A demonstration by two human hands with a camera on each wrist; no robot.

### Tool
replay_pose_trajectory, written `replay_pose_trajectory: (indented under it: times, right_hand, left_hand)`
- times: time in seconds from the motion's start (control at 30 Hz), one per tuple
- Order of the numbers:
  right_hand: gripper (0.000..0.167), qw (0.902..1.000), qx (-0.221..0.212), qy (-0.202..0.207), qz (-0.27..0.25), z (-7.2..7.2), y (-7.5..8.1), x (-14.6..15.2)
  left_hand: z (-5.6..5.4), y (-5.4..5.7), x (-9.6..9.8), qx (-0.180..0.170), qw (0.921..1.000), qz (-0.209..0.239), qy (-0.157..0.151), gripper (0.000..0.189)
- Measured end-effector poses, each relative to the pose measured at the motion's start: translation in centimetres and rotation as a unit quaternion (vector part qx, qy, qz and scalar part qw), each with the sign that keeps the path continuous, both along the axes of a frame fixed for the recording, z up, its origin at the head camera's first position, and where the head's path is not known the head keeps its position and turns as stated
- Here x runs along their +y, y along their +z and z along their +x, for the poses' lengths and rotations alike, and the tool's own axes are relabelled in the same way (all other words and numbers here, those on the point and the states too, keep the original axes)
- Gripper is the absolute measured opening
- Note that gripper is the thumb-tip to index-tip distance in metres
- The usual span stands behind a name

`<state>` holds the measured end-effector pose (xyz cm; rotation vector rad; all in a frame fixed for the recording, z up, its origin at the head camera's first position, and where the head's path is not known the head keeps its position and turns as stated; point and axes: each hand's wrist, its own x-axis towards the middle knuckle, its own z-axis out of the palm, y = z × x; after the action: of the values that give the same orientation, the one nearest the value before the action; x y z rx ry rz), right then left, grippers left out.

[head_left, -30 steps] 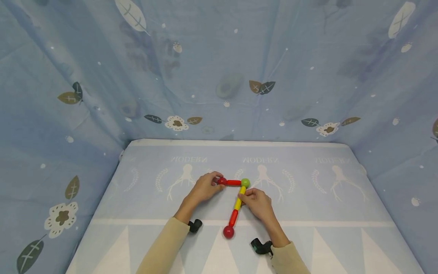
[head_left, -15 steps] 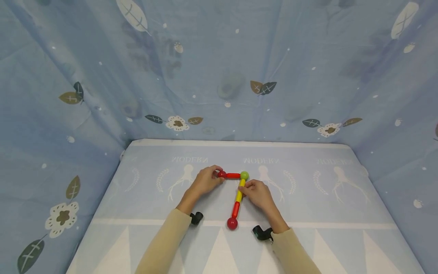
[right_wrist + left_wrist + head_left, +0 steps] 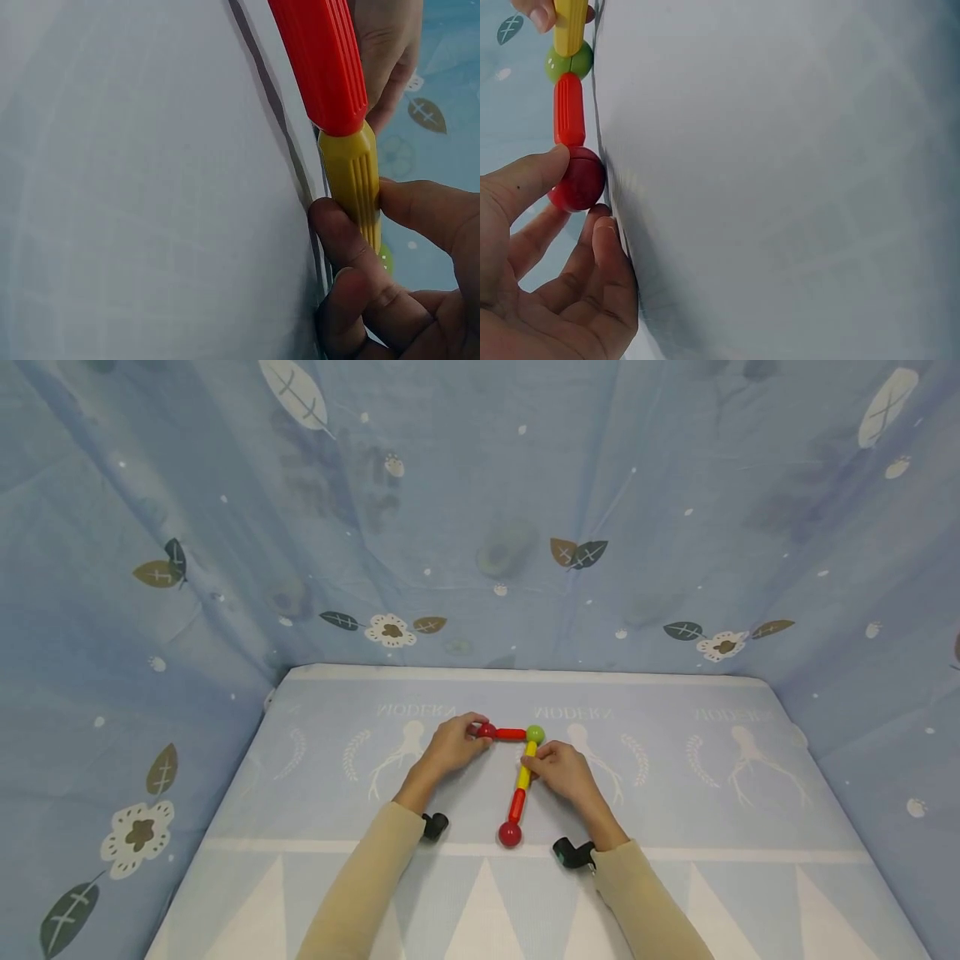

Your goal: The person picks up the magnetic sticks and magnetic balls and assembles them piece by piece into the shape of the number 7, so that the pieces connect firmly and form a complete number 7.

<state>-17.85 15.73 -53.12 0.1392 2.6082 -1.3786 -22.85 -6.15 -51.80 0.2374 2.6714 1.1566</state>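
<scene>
My left hand [image 3: 452, 747] pinches a red ball [image 3: 581, 180] between thumb and fingers. From that ball a short red rod [image 3: 511, 735] runs right to a green ball [image 3: 535, 734]. A yellow rod [image 3: 528, 763] comes off the green ball toward me, and my right hand [image 3: 564, 769] pinches it with thumb and fingers. End to end with the yellow rod sits a second red rod [image 3: 517, 806], capped at its near end by another red ball [image 3: 510, 834]. All these pieces are joined in one bent chain over the table.
A patterned cloth covers the table [image 3: 675, 810]. Blue printed curtains [image 3: 480, 510] rise behind it and at both sides. Dark wrist cameras [image 3: 573, 853] sit beside each sleeve.
Both hands have shifted away from me across the table, carrying the joined chain with them. Its near red ball has also swung slightly right. Both hands keep their hold.
</scene>
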Motion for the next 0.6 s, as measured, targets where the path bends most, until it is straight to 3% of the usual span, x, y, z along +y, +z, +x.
replay_pose_trajectory:
  times: [0.47, 0.6]
  right_hand:
    - [0.036, 1.0, 0.008, 0.001, 0.002, -0.29, 0.26, 0.14]
    - [0.036, 0.9998, 0.018, -0.002, 0.004, -0.03, 0.29, 0.57]
  left_hand:
    - [-0.62, 0.05, -0.07, 0.0, 1.0, -0.01, -0.002, 0.044]
    - [-0.16, 0.57, -0.48, 0.01, 0.9999, -0.01, 0.002, 0.048]
